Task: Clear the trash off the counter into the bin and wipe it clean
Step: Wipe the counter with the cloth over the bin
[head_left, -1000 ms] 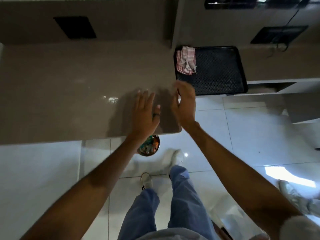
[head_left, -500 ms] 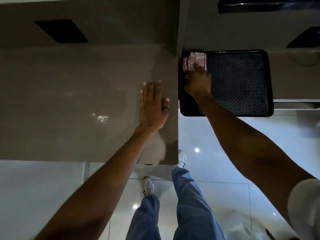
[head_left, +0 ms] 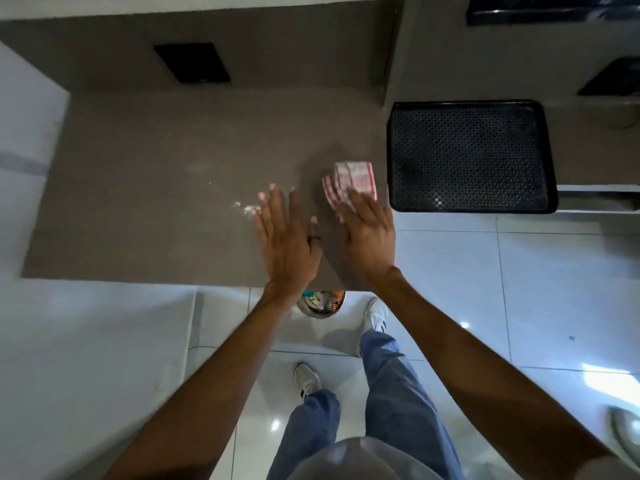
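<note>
A red-and-white checked cloth [head_left: 353, 180] lies on the brown counter [head_left: 156, 188] near its right edge. My right hand [head_left: 369, 233] presses flat on the cloth's near part, fingers stretched over it. My left hand [head_left: 287, 237] rests flat on the counter just left of it, fingers spread, a dark ring on one finger, holding nothing. A small patch of white crumbs or spill [head_left: 244, 207] sits by my left fingertips. Below the counter's front edge, the bin [head_left: 322, 303] shows partly, with colourful trash inside.
A black perforated tray [head_left: 471, 157] sits right of the counter on a lower ledge. A dark rectangular opening [head_left: 192, 62] is in the back wall. White tiled floor, my legs and shoes are below.
My right hand took the cloth from the black tray and brought it left onto the counter. My left hand stayed flat on the counter. The bin came back into sight.
</note>
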`<state>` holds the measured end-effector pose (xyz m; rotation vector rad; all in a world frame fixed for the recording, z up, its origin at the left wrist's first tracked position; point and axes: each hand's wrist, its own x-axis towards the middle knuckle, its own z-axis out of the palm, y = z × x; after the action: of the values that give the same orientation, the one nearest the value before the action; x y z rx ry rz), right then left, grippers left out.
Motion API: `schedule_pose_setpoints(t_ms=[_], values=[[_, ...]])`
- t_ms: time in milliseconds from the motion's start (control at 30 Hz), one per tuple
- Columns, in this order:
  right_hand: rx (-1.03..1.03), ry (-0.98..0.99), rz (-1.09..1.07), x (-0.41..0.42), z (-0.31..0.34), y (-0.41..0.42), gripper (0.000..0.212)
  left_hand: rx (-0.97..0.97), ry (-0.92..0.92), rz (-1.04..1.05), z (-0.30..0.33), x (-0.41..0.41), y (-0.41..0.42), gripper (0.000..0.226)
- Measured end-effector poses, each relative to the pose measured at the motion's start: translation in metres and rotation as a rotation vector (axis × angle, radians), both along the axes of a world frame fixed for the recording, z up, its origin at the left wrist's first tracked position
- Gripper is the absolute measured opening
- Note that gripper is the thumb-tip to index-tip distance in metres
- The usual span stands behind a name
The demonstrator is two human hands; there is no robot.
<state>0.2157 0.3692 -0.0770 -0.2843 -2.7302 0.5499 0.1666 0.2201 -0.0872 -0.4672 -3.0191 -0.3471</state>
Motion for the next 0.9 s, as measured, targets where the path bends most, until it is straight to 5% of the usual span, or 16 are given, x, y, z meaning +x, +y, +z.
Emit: schedule_pose_setpoints(t_ms=[67,133,233,367,533,700,900], values=[[-0.012,-0.332,0.012,0.008,-0.002,-0.018,0.045,-0.032,-0.026,-0.025,0.0,0.009,-0.02,0.063],[0.008,-0.46,-0.007,0.013,-0.004,-0.032,0.055,-0.025,-0.058,-0.045,0.0,0.018,-0.038,0.064],[0.1,-0.284,-0.036,0.026,-0.001,-0.053,0.063,0.04,-0.034,-0.077,-0.008,0.037,-0.061,0.064],[0.113,0.094,0.118,0.073,-0.019,-0.095,0.035,0.077,0.026,-0.061,-0.044,0.09,-0.1,0.061],[0.034,-0.139,0.306,0.133,-0.102,-0.126,0.035,0.144,-0.05,0.05,-0.123,0.157,-0.146,0.061],[-0.201,-0.593,0.018,0.123,-0.241,-0.115,0.065,0.197,-0.424,0.193,-0.241,0.157,-0.152,0.07],[-0.557,-0.826,-0.365,0.07,-0.405,-0.098,0.099,0.617,-0.968,0.665,-0.389,0.109,-0.115,0.098]])
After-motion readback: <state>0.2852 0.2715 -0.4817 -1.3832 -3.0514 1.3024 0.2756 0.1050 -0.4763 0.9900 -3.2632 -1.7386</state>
